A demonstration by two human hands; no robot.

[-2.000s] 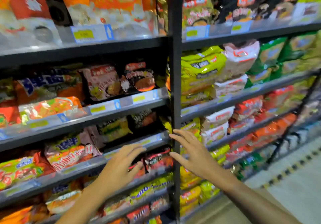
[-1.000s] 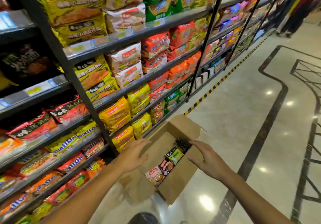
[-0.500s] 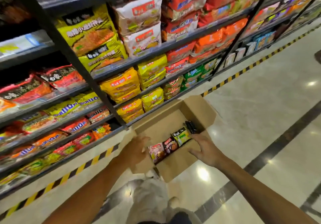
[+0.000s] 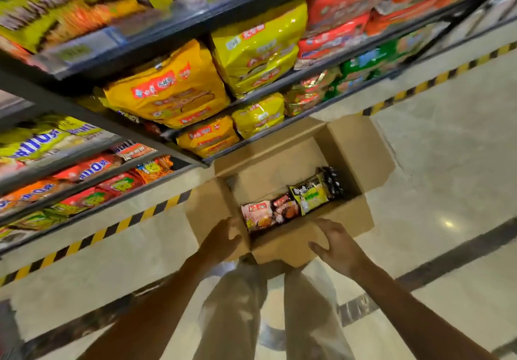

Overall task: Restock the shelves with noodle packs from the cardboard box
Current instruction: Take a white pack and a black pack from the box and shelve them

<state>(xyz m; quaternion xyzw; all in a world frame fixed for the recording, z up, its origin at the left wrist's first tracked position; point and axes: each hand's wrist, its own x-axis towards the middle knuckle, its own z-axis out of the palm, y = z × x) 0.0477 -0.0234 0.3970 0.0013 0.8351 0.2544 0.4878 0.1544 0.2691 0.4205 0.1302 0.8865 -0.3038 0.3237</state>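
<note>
While both hands reach down to the cardboard box (image 4: 293, 161) on the floor (image 4: 447, 164), no pack is in either grip yet. Left hand (image 4: 223, 238) rests at the near-left corner by the flap, fingers loosely curled against the cardboard; can't tell if it's actually clamped on. Right hand (image 4: 335, 243) lies spread on the near wall, fingers relaxed, holding nothing. Noodle packs (image 4: 291, 203) sit in a row along the box's near side, w/ the pink pack (image 4: 257, 215) closest to the left hand. Shelves (image 4: 251, 102) just behind the box are already crammed.

Risks, as I judge: grabbing several packs at once w/ one hand could let slick wrappers slip out; leaning on the thin near wall may buckle it or tip the box; forcing packs into full shelves may knock neighbours off.
</note>
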